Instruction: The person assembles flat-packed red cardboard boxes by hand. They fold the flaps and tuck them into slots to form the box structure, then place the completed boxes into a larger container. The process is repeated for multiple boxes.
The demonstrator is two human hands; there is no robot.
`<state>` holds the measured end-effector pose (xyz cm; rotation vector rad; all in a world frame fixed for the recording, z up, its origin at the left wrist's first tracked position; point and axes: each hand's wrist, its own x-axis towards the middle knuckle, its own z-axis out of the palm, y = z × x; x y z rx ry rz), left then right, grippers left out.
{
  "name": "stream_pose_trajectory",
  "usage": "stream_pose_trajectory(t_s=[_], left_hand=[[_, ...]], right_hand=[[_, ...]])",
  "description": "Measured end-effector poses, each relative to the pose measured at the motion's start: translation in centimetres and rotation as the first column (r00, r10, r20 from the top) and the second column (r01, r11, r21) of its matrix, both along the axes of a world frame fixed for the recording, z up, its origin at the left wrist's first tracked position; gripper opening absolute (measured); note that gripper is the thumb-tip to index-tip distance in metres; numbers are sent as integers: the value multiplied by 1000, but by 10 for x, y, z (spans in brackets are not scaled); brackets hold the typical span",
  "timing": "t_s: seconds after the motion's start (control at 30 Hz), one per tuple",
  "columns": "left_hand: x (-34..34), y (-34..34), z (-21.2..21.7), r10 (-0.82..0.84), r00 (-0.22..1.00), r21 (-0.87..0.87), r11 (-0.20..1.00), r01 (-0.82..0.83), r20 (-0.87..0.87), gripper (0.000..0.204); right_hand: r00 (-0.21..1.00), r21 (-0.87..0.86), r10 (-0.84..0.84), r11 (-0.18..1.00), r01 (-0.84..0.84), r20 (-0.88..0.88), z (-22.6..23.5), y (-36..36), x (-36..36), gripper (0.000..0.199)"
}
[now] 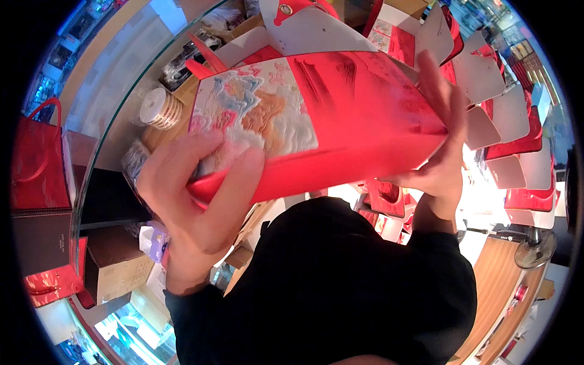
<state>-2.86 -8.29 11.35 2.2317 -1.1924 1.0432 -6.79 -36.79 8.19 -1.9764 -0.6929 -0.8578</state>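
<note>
A large red gift box [371, 109] is held up tilted in front of my chest. Its top carries a pale panel with a raised cloud pattern in blue, orange and pink, beside a red part with dark drawings. My left hand [194, 188] grips the near left corner, thumb and fingers pressed on the edge. At the other end, my right hand [447, 146] wraps round the right corner, with fingers along the far side and the thumb near the lower edge. The underside of the box is hidden.
Several opened red and white boxes [480, 73] stand along the right. Behind the held box is another open box [304, 27]. A ribbon spool [161, 108] sits at left, near a glass edge [115, 115]. A red bag [39, 164] and a cardboard box [118, 264] are farther left.
</note>
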Motion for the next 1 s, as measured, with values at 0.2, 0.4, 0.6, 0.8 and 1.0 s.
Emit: stream_pose_trajectory(t_s=[0.2, 0.4, 0.6, 0.8, 1.0], left_hand=[[26, -34, 13, -134, 967, 81, 990, 119, 217, 57], [51, -39, -7, -47, 998, -195, 979, 56, 48, 91], [58, -59, -89, 62, 928, -210, 967, -148, -367, 74], [59, -47, -100, 69, 910, -252, 950, -185, -410, 66], [55, -40, -106, 77, 913, -299, 931, -210, -402, 65]], right_hand=[[957, -604, -190, 744, 286, 219, 46, 2, 4, 90], [964, 36, -137, 988, 149, -227, 26, -3, 38, 68], [896, 696, 354, 714, -75, -266, -65, -4, 127, 72], [914, -333, -184, 941, 58, -361, -34, -1, 160, 67], [888, -829, -306, 543, -133, -343, -20, 27, 202, 54]])
